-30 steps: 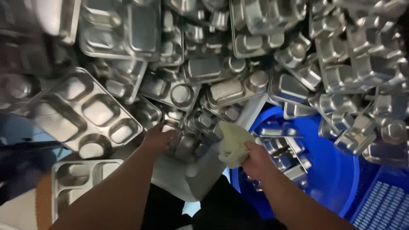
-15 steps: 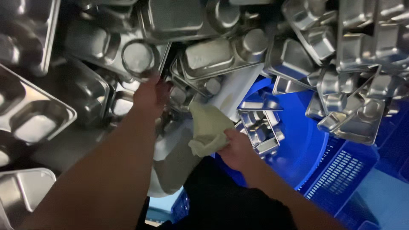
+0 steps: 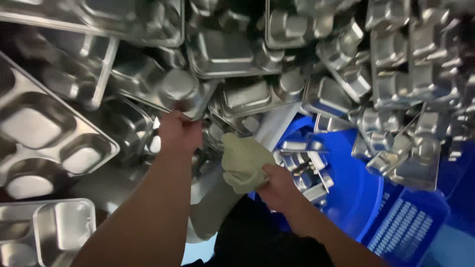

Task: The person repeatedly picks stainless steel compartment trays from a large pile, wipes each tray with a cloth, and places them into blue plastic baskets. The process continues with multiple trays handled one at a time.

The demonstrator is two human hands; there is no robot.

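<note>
Steel meal trays lie heaped across the whole view, closer and larger than a second ago, and the blue tub beneath them has slid toward the right; so the person has leaned in over the pile. Left hand has reached up from the pile's edge and now pinches the rim of one round-cupped tray, dull grey and tilted. Right hand stays clenched on a crumpled pale green cloth just beside it
</note>
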